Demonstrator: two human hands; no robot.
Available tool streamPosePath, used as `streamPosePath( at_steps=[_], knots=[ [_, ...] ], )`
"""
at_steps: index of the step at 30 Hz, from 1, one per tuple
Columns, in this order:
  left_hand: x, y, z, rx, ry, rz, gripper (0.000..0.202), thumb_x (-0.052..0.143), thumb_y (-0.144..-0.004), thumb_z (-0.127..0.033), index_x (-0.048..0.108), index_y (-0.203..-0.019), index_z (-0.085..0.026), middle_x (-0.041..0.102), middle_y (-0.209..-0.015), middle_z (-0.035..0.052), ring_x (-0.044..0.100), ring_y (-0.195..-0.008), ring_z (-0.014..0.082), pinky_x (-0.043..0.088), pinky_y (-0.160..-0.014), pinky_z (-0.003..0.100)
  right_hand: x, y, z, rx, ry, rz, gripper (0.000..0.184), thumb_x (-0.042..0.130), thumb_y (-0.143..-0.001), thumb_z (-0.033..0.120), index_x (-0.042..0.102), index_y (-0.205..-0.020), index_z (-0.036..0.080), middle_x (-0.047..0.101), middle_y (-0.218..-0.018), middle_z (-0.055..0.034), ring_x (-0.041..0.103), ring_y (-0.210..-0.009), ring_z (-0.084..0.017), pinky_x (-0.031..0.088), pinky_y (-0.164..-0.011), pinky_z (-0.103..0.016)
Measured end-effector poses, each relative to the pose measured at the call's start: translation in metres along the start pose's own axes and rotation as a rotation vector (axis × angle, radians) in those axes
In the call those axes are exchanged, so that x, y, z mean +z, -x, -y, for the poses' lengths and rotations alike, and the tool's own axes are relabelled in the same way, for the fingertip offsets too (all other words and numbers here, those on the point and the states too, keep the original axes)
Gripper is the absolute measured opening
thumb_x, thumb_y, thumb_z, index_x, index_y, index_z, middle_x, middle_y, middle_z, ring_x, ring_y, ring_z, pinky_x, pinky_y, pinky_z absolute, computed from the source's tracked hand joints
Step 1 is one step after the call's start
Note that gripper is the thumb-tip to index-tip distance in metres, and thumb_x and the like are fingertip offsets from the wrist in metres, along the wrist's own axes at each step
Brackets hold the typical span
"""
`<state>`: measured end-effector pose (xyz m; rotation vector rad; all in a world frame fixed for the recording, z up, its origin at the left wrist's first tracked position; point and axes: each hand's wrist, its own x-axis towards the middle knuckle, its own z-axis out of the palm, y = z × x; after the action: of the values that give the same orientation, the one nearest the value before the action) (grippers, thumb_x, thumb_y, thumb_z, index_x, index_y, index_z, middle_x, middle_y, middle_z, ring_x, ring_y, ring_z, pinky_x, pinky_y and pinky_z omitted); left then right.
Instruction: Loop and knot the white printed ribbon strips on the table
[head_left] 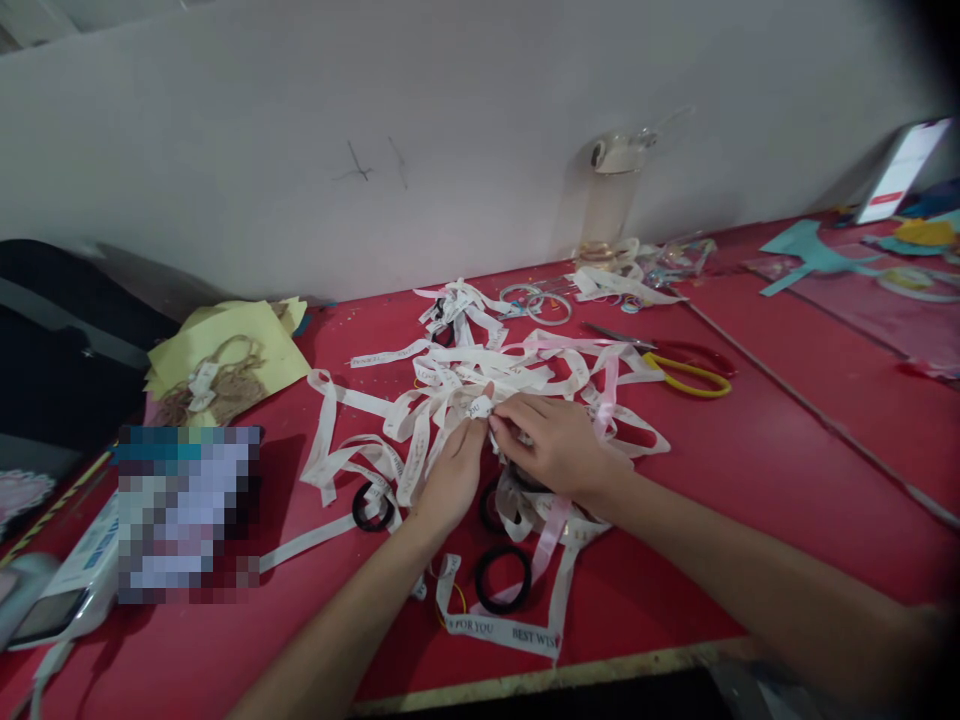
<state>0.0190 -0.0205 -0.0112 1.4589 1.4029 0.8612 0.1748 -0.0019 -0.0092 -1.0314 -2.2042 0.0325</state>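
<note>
My left hand pinches a short piece of white printed ribbon between thumb and finger. From the right, my right hand closes its fingertips on the edge of the same ribbon. Around both hands lies a tangled heap of white printed ribbon with a pink ribbon running through it. A black hair tie rests below my hands, and a second black ring sits to the left with ribbon through it. More black rings are partly hidden under my right hand.
Scissors with red and yellow handles lie right of the heap. Yellow paper bears a bundle of brown twine at left. A cup with a straw stands by the wall. A phone leans at far right on the red table.
</note>
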Motion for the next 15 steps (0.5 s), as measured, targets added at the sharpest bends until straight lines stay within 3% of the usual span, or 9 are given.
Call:
streamPosePath(
  at_steps=[6, 11, 15],
  knots=[
    [-0.0012, -0.0012, -0.0082, 0.138, 0.043, 0.048, 0.051, 0.026, -0.095, -0.042, 0.041, -0.140, -0.024, 0.048, -0.142, 0.0019, 0.027, -0.141, 0.0166, 0.018, -0.117, 0.036, -0.0021, 0.0000, 0.0058, 0.078, -0.074, 0.054, 0.012, 0.048, -0.089, 0.027, 0.055, -0.094, 0.018, 0.066, -0.088, -0.0062, 0.060, -0.079, -0.018, 0.039, -0.066, -0.028],
    [0.0006, -0.0035, -0.0084, 0.175, 0.132, 0.107, 0.048, 0.027, -0.095, -0.034, 0.044, -0.137, -0.021, 0.049, -0.142, 0.0017, 0.027, -0.141, 0.0144, 0.015, -0.119, 0.035, 0.0000, 0.0002, 0.0034, 0.133, -0.123, 0.081, 0.015, 0.050, -0.088, 0.028, 0.051, -0.076, 0.019, 0.059, -0.073, -0.0020, 0.051, -0.063, -0.014, 0.033, -0.059, -0.026],
    [0.0021, -0.0036, -0.0109, 0.184, 0.182, 0.121, 0.048, 0.025, -0.094, -0.032, 0.046, -0.136, -0.019, 0.056, -0.135, 0.0018, 0.030, -0.140, 0.0144, 0.018, -0.118, 0.037, 0.0010, 0.0009, 0.0016, 0.151, -0.168, 0.084, 0.018, 0.050, -0.089, 0.029, 0.049, -0.074, 0.019, 0.055, -0.069, -0.0001, 0.047, -0.060, -0.012, 0.031, -0.058, -0.025]
  ],
)
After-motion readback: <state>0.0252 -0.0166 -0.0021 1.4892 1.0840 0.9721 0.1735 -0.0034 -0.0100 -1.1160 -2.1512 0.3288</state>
